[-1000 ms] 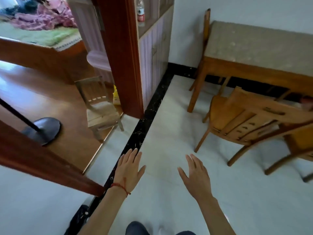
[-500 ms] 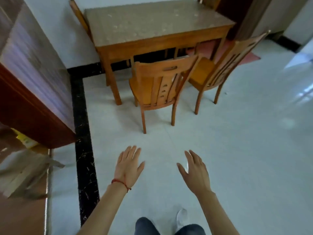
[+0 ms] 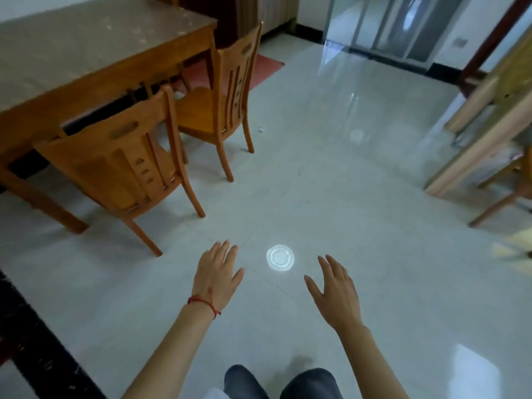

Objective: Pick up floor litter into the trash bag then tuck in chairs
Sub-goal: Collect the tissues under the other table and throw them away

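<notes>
Two wooden chairs stand pulled out from a wooden dining table (image 3: 86, 47): the near chair (image 3: 121, 156) at the left, the far chair (image 3: 227, 90) behind it. A small white scrap (image 3: 260, 129) lies on the pale tiled floor beside the far chair's leg. My left hand (image 3: 217, 272), with a red string on its wrist, and my right hand (image 3: 336, 289) hover in front of me with fingers spread and nothing in them. A round bright ring (image 3: 280, 258) shows on the floor between them; it looks like a lamp's reflection. No trash bag is in view.
A light wooden frame (image 3: 486, 116) and another chair's legs (image 3: 501, 203) stand at the right edge. A red mat (image 3: 259, 67) lies behind the far chair. Glass doors (image 3: 388, 24) are at the far end. A black tile border (image 3: 26, 341) runs along the left.
My view has swung to the right, from the doorway past the table to the open floor. Both hands have stayed spread in front of me.
</notes>
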`<state>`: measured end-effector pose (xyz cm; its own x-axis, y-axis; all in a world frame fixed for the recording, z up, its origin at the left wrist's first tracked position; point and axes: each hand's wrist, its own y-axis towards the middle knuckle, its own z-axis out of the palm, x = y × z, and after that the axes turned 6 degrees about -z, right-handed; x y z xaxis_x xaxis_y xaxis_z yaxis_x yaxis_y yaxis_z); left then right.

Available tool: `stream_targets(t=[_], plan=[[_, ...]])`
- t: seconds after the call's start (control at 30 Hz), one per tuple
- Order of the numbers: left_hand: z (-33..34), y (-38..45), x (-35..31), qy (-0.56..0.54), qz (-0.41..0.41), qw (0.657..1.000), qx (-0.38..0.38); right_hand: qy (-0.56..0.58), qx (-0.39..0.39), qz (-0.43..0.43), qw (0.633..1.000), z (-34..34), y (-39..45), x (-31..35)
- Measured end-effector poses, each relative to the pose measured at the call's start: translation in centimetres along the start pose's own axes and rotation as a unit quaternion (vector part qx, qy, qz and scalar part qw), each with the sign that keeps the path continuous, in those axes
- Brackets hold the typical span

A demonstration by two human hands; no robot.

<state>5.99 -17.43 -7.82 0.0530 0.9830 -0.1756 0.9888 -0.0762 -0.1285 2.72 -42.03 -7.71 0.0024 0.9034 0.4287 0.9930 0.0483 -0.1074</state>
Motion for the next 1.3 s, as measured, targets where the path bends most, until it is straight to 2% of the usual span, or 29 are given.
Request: stream_targets(t=[0.23, 0.53, 0.77, 0.93, 1.3], plan=[[1.2, 3.3, -7.7, 0.010, 0.073, 0.997, 0.020, 0.006, -0.031, 0.079, 0.996, -2.9, -1.4, -7.0], [2.9, 7.3, -16.6, 0.019, 0.114, 0.993, 0.005, 0.004, -0.046, 0.111, 0.993, -6.4, -0.9, -15.0], [4.3, 11.4, -20.9, -0.006, 0.140, 0.990, -0.012, 0.013, -0.049, 0.135, 0.990, -8.0, 1.6, -19.6], [4.8, 17.9, -22.8, 0.011, 0.157, 0.987, 0.009, 0.029, -0.048, 0.149, 0.987, -8.4, 7.1, -21.9], [3.1, 38.6, -26.1, -0.003, 0.179, 0.984, 0.016, 0.034, -0.053, 0.173, 0.983, -11.6, 26.1, -25.9]])
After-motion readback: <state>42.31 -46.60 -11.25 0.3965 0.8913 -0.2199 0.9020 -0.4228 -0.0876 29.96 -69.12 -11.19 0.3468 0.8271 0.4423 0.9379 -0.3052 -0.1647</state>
